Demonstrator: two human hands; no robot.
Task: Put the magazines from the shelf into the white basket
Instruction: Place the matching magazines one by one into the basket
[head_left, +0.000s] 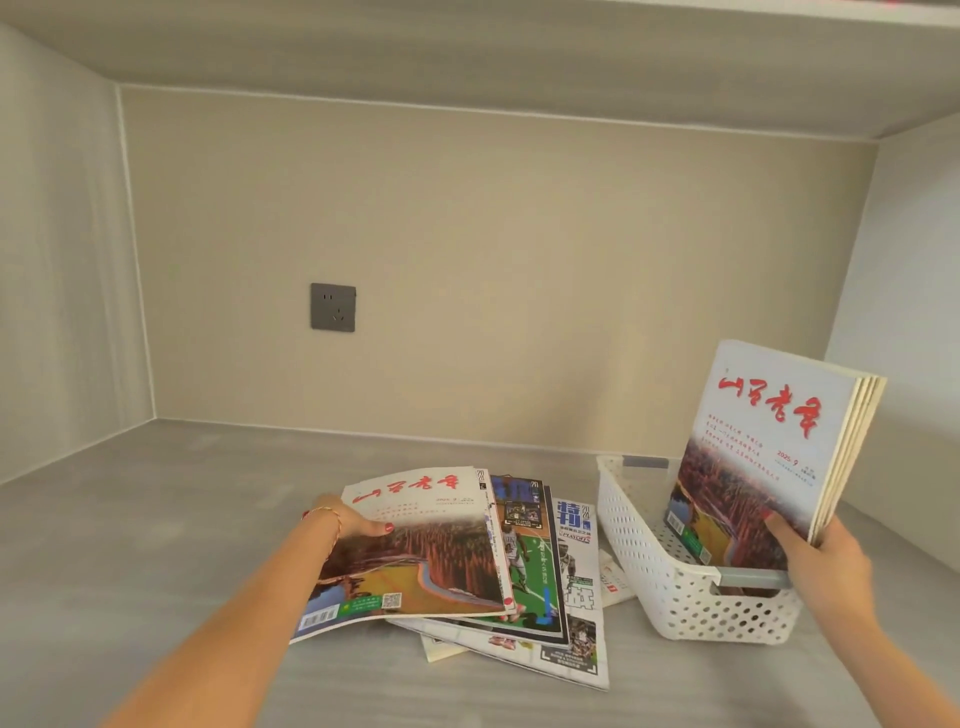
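Observation:
A white perforated basket (644, 561) with grey handles stands on the grey shelf at the right. My right hand (818, 556) grips a bundle of several magazines (769, 441) upright, red title on the cover, their lower end inside the basket. Left of the basket lies a fanned pile of magazines (545, 561) flat on the shelf. My left hand (353, 519) holds the left edge of the top magazine (426, 545) of that pile, thumb on its cover, and that edge is lifted slightly.
The shelf (156, 519) is a deep beige alcove with side walls and a low ceiling. A grey wall socket (333, 307) sits on the back panel. A small paper (615, 579) lies between the pile and the basket.

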